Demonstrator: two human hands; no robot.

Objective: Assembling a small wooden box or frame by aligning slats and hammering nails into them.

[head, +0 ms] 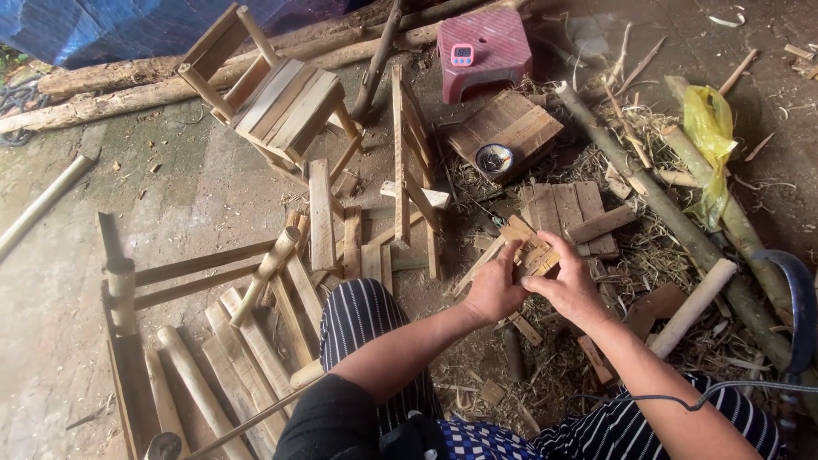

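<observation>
Your left hand (492, 292) and right hand (569, 290) meet in front of you, just above the littered ground, and between them sits a small bundle of short wooden slats (530, 249). The fingers of your left hand are curled and pressed around the near left end of the bundle, thumb up against its side; the fingers of your right hand close over it from the right, the index finger lying along its top edge. So the slats are pinched from both sides, their far ends sticking out past your fingertips toward the slatted wooden panel (564, 213) that lies flat on the shavings just beyond. Further out, another wooden panel (509, 126) carries a small round bowl (493, 158), and behind it stands a pink plastic stool (483, 49) with a little timer (462, 54) on top. To the left, a finished small wooden chair (274, 100) stands tipped on the ground, with an upright ladder-like frame (409, 162) beside it and loose boards (321, 213) scattered near your striped knee. A long bamboo pole (665, 204) runs along the right side, past a yellow plastic bag (709, 128), and a curved blade (797, 298) rests near the right edge.
</observation>
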